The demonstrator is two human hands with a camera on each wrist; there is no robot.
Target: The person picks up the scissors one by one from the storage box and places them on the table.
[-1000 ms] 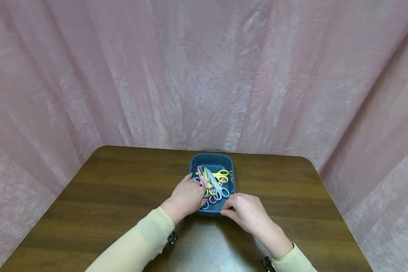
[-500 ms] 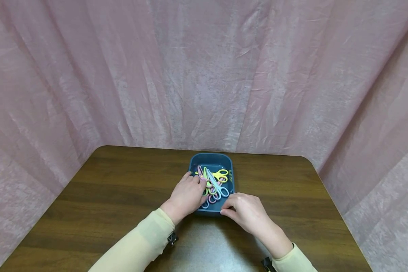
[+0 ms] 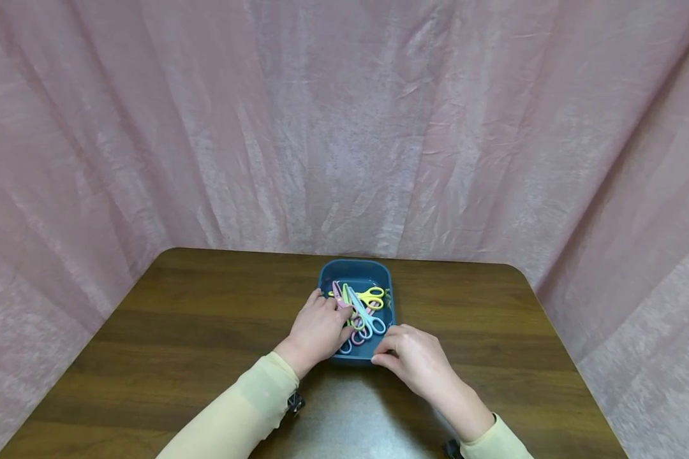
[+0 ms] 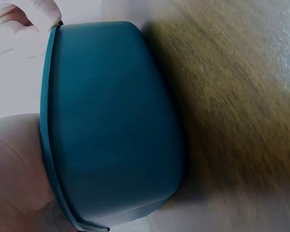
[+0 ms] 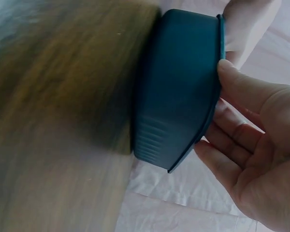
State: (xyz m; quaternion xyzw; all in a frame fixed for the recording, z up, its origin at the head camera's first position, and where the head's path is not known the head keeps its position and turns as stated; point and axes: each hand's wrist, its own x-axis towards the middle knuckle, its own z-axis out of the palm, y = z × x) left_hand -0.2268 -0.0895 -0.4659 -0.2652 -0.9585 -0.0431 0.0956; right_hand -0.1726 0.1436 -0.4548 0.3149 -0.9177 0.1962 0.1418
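Observation:
A dark blue plastic tray (image 3: 356, 264) stands on the wooden table, holding several pairs of scissors. My left hand (image 3: 312, 328) reaches over its left side, fingers spread over the pile, with index finger and thumb apart near the handles of pink scissors (image 3: 339, 295) and green scissors (image 3: 358, 324). Light blue scissors (image 3: 374, 324) lie just right of that thumb, yellow scissors (image 3: 370, 297) farther back. At the front right corner, my right hand (image 3: 416, 360) pinches the tray's rim; its thumb (image 5: 237, 79) presses there in the right wrist view.
The brown wooden table (image 3: 224, 306) extends on both sides of the tray, its far edge close behind it. A pink curtain (image 3: 344, 127) hangs around the back and sides. A small curled green thing (image 3: 388, 298) lies at the tray's right wall.
My left index finger and thumb have moved slightly right over the pink scissors' handles, covering more of them. My right hand stays at the tray's corner.

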